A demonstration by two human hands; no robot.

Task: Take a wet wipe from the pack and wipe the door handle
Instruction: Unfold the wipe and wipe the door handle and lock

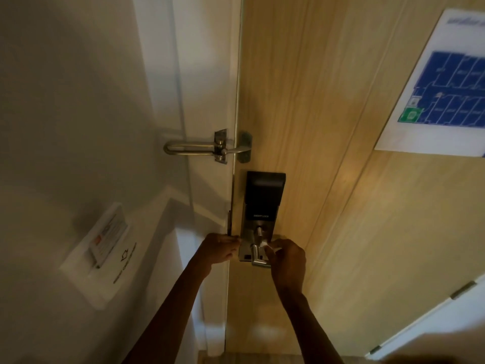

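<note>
A silver lever door handle (256, 254) sticks out from the lower part of a black and silver smart lock (263, 203) on a wooden door (328, 179). My right hand (288, 261) pinches a small white wet wipe (268, 245) against the right side of the handle. At the door's edge, left of the lock plate, my left hand (219, 249) rests with its fingers curled; whether it grips anything is hidden. No wipe pack is in view.
A metal swing-bar latch (210, 148) bridges door and white frame above the lock. A key-card holder (105, 239) hangs on the white wall at left. A blue floor-plan sign (443, 88) is on the door at upper right. A white hinged panel (433, 316) is at lower right.
</note>
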